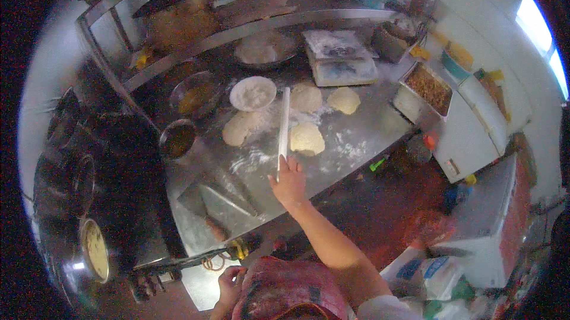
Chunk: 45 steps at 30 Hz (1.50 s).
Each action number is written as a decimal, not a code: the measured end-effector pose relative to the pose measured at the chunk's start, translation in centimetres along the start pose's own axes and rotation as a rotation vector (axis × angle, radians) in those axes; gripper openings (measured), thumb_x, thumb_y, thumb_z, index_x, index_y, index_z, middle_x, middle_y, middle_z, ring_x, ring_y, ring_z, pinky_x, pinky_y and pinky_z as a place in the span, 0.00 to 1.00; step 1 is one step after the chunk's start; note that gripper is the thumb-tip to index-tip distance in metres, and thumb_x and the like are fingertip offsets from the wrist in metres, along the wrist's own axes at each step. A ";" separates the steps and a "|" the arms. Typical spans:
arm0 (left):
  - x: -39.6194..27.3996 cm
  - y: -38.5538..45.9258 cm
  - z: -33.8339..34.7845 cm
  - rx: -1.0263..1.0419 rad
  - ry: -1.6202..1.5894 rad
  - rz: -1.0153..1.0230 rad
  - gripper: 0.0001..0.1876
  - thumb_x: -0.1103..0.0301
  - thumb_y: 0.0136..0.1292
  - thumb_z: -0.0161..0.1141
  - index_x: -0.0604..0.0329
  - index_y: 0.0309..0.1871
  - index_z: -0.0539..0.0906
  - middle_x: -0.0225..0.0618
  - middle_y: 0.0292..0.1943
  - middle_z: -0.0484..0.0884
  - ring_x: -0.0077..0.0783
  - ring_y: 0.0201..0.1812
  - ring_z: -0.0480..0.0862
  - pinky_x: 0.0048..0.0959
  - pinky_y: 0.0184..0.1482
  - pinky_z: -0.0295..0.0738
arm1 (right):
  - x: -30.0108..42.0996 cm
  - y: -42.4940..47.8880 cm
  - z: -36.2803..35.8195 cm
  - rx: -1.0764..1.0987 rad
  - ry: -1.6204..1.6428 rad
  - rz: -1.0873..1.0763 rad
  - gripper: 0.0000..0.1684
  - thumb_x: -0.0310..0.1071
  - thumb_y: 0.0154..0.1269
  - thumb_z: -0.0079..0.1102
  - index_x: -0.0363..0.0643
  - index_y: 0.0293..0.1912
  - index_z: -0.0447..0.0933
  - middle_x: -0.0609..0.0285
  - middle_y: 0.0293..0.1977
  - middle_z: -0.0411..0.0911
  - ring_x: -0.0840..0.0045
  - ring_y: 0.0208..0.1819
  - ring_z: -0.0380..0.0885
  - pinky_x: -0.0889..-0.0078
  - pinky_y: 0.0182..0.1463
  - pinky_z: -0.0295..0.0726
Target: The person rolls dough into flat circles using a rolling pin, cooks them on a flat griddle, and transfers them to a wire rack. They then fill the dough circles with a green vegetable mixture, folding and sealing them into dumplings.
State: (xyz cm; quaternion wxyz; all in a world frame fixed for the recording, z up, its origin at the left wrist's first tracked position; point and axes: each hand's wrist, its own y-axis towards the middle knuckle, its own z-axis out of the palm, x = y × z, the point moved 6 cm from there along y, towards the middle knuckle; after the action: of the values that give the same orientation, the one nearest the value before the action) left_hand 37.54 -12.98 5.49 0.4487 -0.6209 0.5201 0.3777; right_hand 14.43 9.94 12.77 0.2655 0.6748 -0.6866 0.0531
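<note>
On the floured metal worktop, my right hand touches the near end of a long pale rolling pin; whether its fingers close around it is unclear. A pale dough piece lies just right of the pin, with two more, one pale and one duller, farther back. To the pin's left are a dough piece and a white bowl of flour. My left hand is low beside the red apron, its fingers bent and partly hidden.
A cleaver lies at the worktop's near left. Floury scales stand at the back, a metal tray of brown filling at right. Left are metal bowls and a pan on a dark stove. A shelf crosses the back.
</note>
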 end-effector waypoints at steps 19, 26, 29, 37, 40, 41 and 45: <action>-13.1 22.4 17.2 0.102 -0.298 -0.246 0.26 0.78 0.60 0.52 0.61 0.62 0.62 0.31 0.33 0.74 0.21 0.34 0.74 0.20 0.37 0.70 | -21.2 6.5 -1.9 0.360 0.608 0.230 0.15 0.34 0.60 0.57 0.40 0.46 0.73 0.59 0.39 0.76 0.82 0.38 0.74 0.77 0.40 0.74; -12.7 22.7 17.0 -0.187 -0.048 -0.221 0.26 0.82 0.52 0.52 0.66 0.58 0.67 0.36 0.41 0.76 0.26 0.39 0.76 0.23 0.43 0.72 | -27.0 24.2 -5.5 -0.038 -0.138 -0.176 0.04 0.30 0.53 0.59 0.44 0.32 0.77 0.60 0.34 0.76 0.64 0.40 0.75 0.72 0.38 0.75; -11.5 22.5 15.8 -0.326 0.257 -0.131 0.25 0.80 0.53 0.49 0.64 0.58 0.67 0.41 0.42 0.76 0.31 0.41 0.77 0.26 0.43 0.72 | -28.2 26.3 -3.4 0.112 -0.033 -0.330 0.05 0.31 0.52 0.60 0.42 0.29 0.74 0.60 0.32 0.76 0.63 0.40 0.74 0.70 0.41 0.75; -18.5 25.2 21.4 -0.644 0.536 -0.063 0.23 0.81 0.53 0.55 0.60 0.54 0.71 0.47 0.55 0.67 0.44 0.57 0.68 0.35 0.57 0.66 | -36.7 28.2 -1.2 0.130 1.580 0.725 0.09 0.25 0.56 0.55 0.45 0.38 0.71 0.64 0.32 0.76 0.75 0.36 0.74 0.76 0.36 0.73; -22.5 28.1 27.1 -0.512 0.380 0.135 0.17 0.79 0.53 0.56 0.60 0.49 0.75 0.43 0.48 0.76 0.41 0.53 0.74 0.33 0.55 0.67 | -35.1 27.6 -1.8 0.126 1.286 0.297 0.07 0.26 0.59 0.53 0.43 0.38 0.71 0.63 0.33 0.74 0.76 0.34 0.73 0.78 0.35 0.73; -23.4 29.2 29.1 -0.460 0.302 0.128 0.16 0.79 0.53 0.56 0.60 0.47 0.76 0.42 0.45 0.78 0.40 0.51 0.76 0.33 0.54 0.68 | -32.2 28.0 -4.5 0.055 0.680 -0.163 0.06 0.26 0.59 0.52 0.42 0.39 0.72 0.63 0.33 0.74 0.77 0.33 0.73 0.78 0.36 0.73; -23.2 33.5 35.5 -0.192 0.005 0.064 0.13 0.76 0.57 0.55 0.60 0.46 0.77 0.39 0.41 0.80 0.35 0.44 0.80 0.29 0.48 0.72 | -36.0 28.1 -0.4 0.214 0.606 -0.002 0.07 0.27 0.60 0.52 0.40 0.39 0.73 0.63 0.33 0.72 0.80 0.35 0.71 0.78 0.38 0.72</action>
State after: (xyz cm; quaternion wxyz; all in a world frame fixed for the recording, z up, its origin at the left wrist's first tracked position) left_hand 0.44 25.94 10.61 0.3735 -0.6451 0.5023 0.4383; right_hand -14.08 44.83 5.44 0.3857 0.6530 -0.5660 0.3233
